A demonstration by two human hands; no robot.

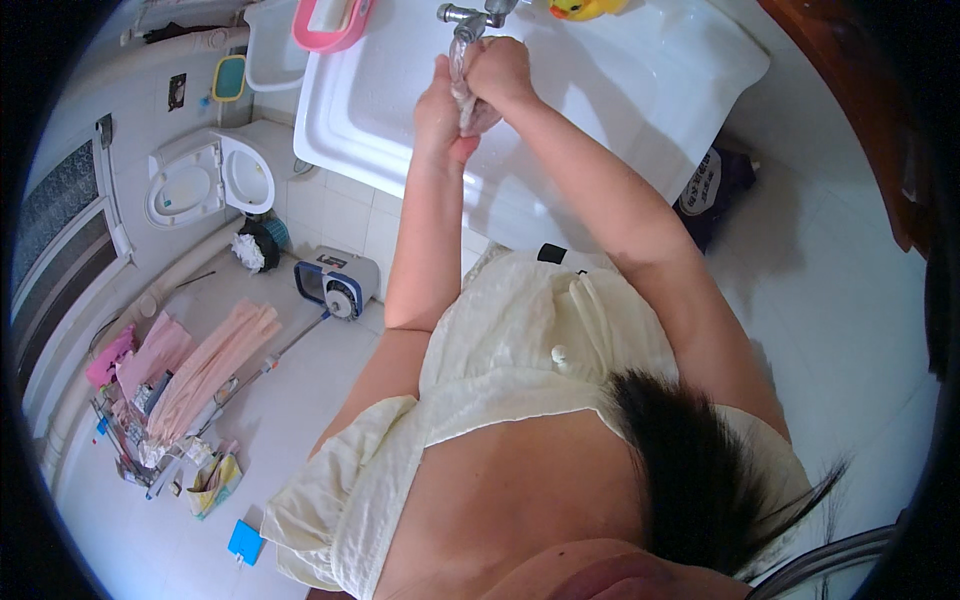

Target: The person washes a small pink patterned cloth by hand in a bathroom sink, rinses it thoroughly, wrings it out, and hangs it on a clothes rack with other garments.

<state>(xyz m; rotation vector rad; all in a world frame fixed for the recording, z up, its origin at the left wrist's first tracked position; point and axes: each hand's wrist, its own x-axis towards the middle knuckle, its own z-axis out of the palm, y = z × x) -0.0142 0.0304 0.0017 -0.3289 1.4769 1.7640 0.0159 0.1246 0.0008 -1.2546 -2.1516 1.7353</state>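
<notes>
Both hands are over the white sink (pixel 630 82), under the chrome faucet (pixel 469 26). Water (pixel 459 67) runs from the spout down between them. A small, pale, wet thing (pixel 481 118), perhaps a cloth, is bunched between my hands; its exact kind is not clear. My left hand (pixel 439 112) holds it from the left side, thumb up beside the stream. On the right, my right hand (pixel 501 71) is curled into a fist over its upper part, close below the faucet.
A pink soap dish (pixel 330 41) sits on the sink's left rim, and a yellow rubber duck (pixel 589 7) at the back. A dark packet with writing (pixel 712 191) is below right. To the left are a toilet (pixel 184 187), a mop bucket (pixel 341 277) and hanging pink cloths (pixel 217 367).
</notes>
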